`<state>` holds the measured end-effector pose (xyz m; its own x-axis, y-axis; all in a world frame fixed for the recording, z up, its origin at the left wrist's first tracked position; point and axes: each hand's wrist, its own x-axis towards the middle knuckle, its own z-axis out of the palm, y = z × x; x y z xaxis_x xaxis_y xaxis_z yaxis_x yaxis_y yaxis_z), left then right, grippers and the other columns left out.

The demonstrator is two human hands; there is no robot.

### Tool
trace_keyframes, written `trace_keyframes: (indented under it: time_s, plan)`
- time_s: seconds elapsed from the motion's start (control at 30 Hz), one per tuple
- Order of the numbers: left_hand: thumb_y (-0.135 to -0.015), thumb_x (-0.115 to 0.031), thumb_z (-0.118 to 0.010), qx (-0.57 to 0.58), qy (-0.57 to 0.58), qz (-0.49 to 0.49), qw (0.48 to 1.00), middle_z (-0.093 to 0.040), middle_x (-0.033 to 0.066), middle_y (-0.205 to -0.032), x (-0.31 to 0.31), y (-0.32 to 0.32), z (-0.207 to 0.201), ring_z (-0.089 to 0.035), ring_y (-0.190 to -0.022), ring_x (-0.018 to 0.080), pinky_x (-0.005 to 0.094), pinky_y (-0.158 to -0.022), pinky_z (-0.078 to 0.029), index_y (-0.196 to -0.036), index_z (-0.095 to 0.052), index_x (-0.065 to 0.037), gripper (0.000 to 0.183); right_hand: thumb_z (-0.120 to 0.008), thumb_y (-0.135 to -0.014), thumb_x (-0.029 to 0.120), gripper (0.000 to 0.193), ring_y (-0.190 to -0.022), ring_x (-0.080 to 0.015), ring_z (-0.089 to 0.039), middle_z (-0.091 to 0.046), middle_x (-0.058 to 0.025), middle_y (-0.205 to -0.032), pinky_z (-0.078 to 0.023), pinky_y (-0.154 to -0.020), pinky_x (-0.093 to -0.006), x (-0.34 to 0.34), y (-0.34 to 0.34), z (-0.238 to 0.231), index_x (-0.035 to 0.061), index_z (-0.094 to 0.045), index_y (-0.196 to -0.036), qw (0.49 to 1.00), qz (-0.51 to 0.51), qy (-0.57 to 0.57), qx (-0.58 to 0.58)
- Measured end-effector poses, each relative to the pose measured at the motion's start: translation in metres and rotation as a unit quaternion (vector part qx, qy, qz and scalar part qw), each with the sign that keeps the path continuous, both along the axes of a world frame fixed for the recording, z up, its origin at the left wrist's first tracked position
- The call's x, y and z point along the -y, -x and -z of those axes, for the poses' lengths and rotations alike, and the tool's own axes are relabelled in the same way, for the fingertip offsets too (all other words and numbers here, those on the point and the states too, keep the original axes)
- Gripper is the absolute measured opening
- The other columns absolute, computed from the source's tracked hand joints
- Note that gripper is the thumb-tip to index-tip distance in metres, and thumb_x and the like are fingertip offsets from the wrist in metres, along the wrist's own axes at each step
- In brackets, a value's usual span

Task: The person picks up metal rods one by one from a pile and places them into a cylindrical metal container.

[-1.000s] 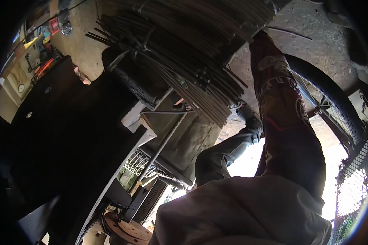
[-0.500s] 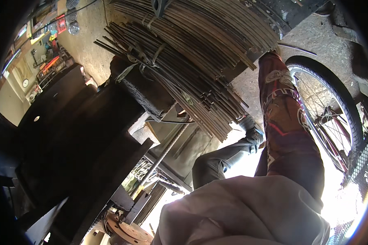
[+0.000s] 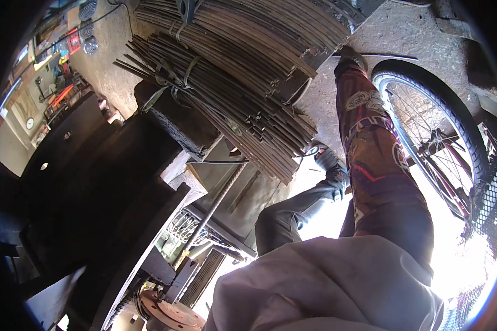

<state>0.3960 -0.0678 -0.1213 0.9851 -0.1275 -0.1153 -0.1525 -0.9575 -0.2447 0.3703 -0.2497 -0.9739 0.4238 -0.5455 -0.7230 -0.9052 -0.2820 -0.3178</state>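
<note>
Neither of my hands shows in the head view. Grey-brown cloth [image 3: 326,281] of my clothing fills the lower middle. Beyond it stretches a leg in patterned trousers [image 3: 373,146], ending in a dark shoe [image 3: 350,57]. Left of this, a bent leg in dark trousers [image 3: 284,218] ends in dark footwear [image 3: 332,165]. A tied bundle of thin metal rods [image 3: 221,105] lies across the upper middle, bound with strips [image 3: 189,71]. Behind it spreads a wider layer of rusty rods [image 3: 254,41]. What my hands hold or touch is hidden.
A bicycle wheel [image 3: 476,140] stands at the right beside metal mesh [image 3: 488,193]. A large dark metal body [image 3: 94,182] fills the left. A rusty disc [image 3: 171,313] sits at the lower left, below a slanting ribbed bar [image 3: 218,201]. A wall clock [image 3: 30,123] hangs far left.
The whole view has shifted, so the rods, wheel and patterned leg appear farther left and slightly higher. The dark shoe and a thin loop near the rod ends show more clearly.
</note>
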Motion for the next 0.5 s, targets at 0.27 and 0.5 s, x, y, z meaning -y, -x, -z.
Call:
trace_keyframes:
  time_s: [0.27, 0.5]
  plan:
    - [-0.106, -0.034, -0.041, 0.011, 0.005, 0.006, 1.0, -0.048, 0.0184, -0.153, 0.001, 0.005, -0.003, -0.047, -0.141, 0.0314, 0.0436, -0.117, -0.036, -0.151, -0.045, -0.003, 0.055, -0.048, -0.101, 0.034, 0.033, -0.071, -0.0289, -0.069, -0.07, -0.016, -0.092, -0.057, -0.063, -0.0441, 0.007, 0.034, -0.028, 0.0067, -0.065, -0.111, 0.998, 0.052, -0.032, 0.025]
    - [-0.107, -0.034, -0.04, 0.044, 0.02, 0.037, 0.998, -0.048, 0.0183, -0.154, 0.006, 0.013, -0.037, -0.046, -0.142, 0.0308, 0.0434, -0.118, -0.035, -0.152, -0.044, -0.003, 0.055, -0.048, -0.101, 0.035, 0.032, -0.06, -0.0234, -0.062, -0.062, -0.0119, -0.077, -0.051, -0.051, -0.039, -0.023, 0.072, -0.198, 0.0058, -0.06, -0.103, 0.78, 0.48, -0.373, 0.152]
